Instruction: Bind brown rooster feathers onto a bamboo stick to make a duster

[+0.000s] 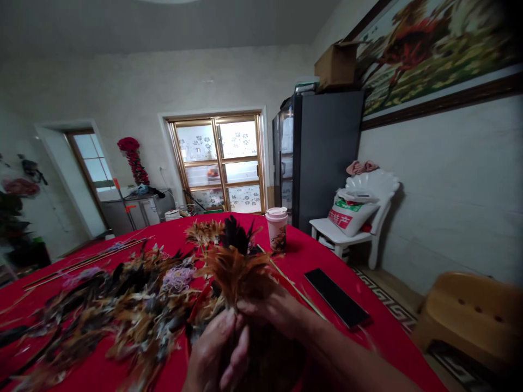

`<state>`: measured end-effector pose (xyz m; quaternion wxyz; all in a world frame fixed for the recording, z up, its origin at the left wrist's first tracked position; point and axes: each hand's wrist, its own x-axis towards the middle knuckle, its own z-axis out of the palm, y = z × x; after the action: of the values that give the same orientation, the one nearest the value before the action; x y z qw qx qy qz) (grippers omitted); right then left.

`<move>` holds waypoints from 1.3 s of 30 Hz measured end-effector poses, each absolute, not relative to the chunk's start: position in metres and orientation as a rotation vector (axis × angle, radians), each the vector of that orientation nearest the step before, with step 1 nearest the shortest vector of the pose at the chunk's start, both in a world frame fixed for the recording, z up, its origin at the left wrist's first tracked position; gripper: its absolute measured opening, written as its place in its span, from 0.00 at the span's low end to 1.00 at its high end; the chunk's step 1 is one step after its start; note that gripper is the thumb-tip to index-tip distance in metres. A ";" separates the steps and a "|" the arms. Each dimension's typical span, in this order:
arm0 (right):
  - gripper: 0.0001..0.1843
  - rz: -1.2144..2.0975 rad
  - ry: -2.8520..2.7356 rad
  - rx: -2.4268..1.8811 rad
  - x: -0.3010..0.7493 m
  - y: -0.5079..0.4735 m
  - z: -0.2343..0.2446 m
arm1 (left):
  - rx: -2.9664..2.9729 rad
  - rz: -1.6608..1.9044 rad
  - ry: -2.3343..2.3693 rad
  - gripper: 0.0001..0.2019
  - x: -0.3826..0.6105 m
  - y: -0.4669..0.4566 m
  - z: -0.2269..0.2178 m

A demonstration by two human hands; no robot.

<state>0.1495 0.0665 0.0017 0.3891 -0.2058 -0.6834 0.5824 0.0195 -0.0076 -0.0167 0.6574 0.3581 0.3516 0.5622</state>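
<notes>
clenching wispy brown feather bunch (237, 275) in l hand (214, 354) & r hand (275, 313)

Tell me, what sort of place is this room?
It looks like the dining room of a home: a round red-clothed table, a large framed painting of a horse, and a fridge standing against the wall.

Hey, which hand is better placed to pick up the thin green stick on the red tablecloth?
Likely the right hand: it reaches across the orange-brown feather bunch on the side nearest the thin green stick. The left hand sits lower, farther away.
</notes>
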 end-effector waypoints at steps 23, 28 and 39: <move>0.08 1.118 -2.096 -0.529 0.156 0.063 0.014 | 0.705 1.559 1.228 0.15 0.016 -0.010 -0.029; 0.09 0.941 -2.258 -0.663 0.179 0.062 0.035 | 0.776 1.692 1.233 0.16 0.005 -0.010 -0.026; 0.10 0.920 -2.323 -0.806 0.218 0.088 0.047 | 0.837 1.581 1.061 0.16 -0.007 -0.003 -0.015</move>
<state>0.2181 0.0879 0.0473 0.2552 -0.2970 -0.8555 0.3389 -0.0069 -0.0027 -0.0151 0.5063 0.3470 0.4397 0.6557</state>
